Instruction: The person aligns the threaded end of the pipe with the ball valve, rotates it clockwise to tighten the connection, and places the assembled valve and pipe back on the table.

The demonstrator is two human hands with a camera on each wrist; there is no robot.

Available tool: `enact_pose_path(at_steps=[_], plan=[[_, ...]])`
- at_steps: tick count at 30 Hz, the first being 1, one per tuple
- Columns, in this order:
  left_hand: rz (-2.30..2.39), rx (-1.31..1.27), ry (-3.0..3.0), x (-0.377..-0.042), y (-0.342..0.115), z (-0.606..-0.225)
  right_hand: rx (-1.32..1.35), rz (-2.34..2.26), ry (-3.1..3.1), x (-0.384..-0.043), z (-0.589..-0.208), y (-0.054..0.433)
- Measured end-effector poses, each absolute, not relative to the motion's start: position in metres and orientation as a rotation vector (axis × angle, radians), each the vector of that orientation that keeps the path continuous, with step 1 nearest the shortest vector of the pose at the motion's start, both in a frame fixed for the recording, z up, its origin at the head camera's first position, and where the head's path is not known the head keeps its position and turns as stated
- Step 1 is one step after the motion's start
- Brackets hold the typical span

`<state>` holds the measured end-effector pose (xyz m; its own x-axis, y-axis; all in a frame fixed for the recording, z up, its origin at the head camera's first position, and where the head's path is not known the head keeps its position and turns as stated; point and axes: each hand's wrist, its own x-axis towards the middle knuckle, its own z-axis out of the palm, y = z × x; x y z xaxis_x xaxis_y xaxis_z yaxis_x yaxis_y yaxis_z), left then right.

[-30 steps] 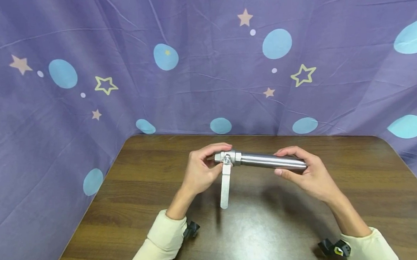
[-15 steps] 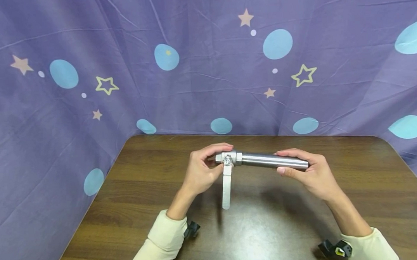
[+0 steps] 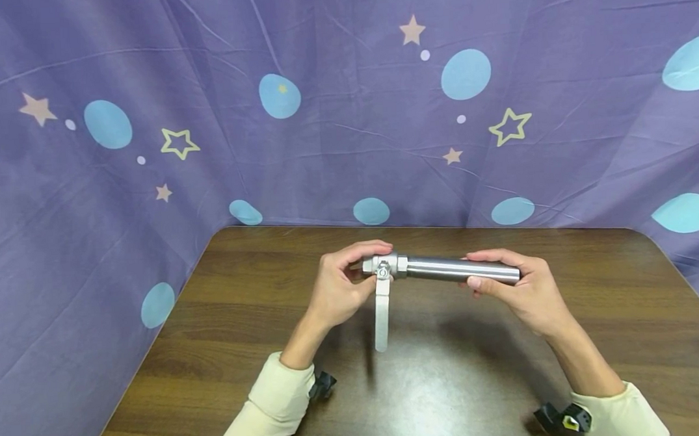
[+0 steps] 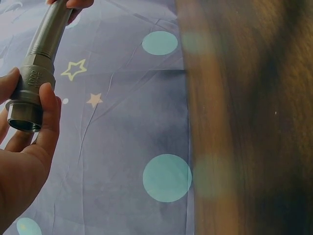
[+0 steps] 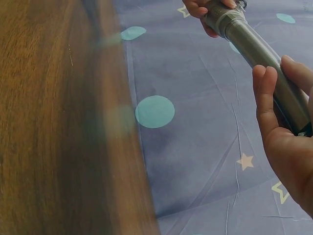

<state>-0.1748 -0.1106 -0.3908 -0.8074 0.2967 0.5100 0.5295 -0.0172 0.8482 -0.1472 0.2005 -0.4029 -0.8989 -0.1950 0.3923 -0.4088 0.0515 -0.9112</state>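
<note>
While LH (image 3: 340, 291) pinches valve (image 3: 394, 263) and RH (image 3: 527, 293) grips pipe (image 3: 436, 268), head view has both pcs joined, held above table (image 3: 259, 287), lever (image 3: 381, 324) pointing nearside. L wrist: LH curled round valve, a bit of thread (image 4: 41, 51) showing. R wrist: RH thumb opp. fingers on pipe's far end. Step's prob. screwing/unscrewing, can't tell which; next move likely needs LH steady, RH twisting.

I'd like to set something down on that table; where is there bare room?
The table looks bare left of the left sleeve, right of the right sleeve, and along the purple curtain. Crowded: over the middle, where the left hand holds the valve and the right hand the pipe.
</note>
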Motion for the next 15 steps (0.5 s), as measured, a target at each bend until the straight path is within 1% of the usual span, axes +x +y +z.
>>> enact_pose_path(at_steps=[15], plan=[[-1.913,-0.893,-2.059,-0.1750,-0.1098,-0.3912,0.628,2.068,-2.074,-0.1462,-0.4015,0.1991]])
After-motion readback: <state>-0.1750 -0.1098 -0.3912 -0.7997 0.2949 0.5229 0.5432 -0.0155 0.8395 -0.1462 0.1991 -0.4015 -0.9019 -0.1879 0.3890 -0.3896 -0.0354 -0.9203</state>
